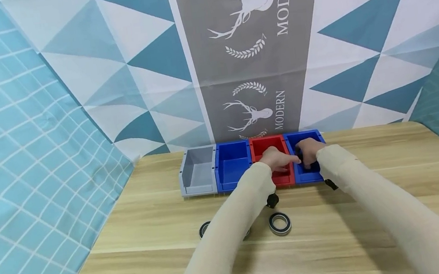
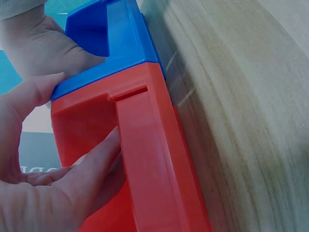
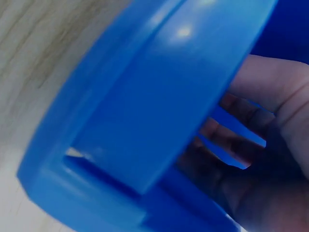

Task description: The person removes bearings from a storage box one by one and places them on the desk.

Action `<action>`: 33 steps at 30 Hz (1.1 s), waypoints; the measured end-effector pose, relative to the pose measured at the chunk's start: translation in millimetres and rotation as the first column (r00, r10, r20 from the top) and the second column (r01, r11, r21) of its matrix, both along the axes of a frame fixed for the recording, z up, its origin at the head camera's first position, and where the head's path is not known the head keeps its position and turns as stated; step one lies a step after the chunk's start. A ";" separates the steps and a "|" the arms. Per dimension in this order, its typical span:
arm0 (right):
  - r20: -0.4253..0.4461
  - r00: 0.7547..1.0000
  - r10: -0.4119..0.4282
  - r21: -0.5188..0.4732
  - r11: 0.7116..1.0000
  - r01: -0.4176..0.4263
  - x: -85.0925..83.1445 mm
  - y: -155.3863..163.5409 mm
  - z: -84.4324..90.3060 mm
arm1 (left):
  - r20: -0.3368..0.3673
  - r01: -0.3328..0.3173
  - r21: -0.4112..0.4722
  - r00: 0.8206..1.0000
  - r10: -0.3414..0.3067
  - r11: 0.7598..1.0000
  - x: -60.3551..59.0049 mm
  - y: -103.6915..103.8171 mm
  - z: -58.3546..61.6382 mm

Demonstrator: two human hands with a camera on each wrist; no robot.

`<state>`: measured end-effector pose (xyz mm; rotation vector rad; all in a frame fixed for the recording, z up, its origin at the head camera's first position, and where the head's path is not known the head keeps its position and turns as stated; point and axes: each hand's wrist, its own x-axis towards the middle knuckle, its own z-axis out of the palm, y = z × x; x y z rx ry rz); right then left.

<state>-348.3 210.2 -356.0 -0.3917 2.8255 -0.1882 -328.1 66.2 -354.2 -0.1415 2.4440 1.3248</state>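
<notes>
My left hand (image 1: 274, 158) is over the red bin (image 2: 149, 159). In the left wrist view its lower fingers (image 2: 91, 169) reach down inside near the front wall, while the thumb touches the rim shared with the blue bin beside it. My right hand (image 1: 309, 151) reaches into that rightmost blue bin (image 3: 145, 96), its fingers bent behind the front wall. A small dark patch shows by the right hand's fingertips in the head view; I cannot tell whether it is something held. On the table, a bearing (image 1: 273, 225) lies flat in front of the bins.
Left of the red bin stand another blue bin (image 1: 237, 185) and a grey bin (image 1: 200, 189), side by side in one row. A second bearing (image 1: 201, 230) is partly covered by my left sleeve (image 1: 223, 232). A patterned cloth backdrop (image 1: 146, 73) rises behind the wooden table (image 1: 142, 242).
</notes>
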 end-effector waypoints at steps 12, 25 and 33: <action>0.020 0.998 0.055 -0.035 0.998 -0.054 3.1 4.1 11.4 | 0.004 0.013 0.038 1.000 -0.013 0.999 4.3 -0.3 3.8; -0.027 0.995 0.095 -0.054 0.994 -0.097 14.9 2.4 19.5 | 0.010 0.011 0.043 1.000 -0.012 0.999 1.8 -1.2 1.6; -0.073 0.991 0.112 -0.074 0.990 -0.118 18.3 9.7 22.8 | 0.031 -0.010 0.039 0.999 0.009 0.999 -0.5 1.0 1.0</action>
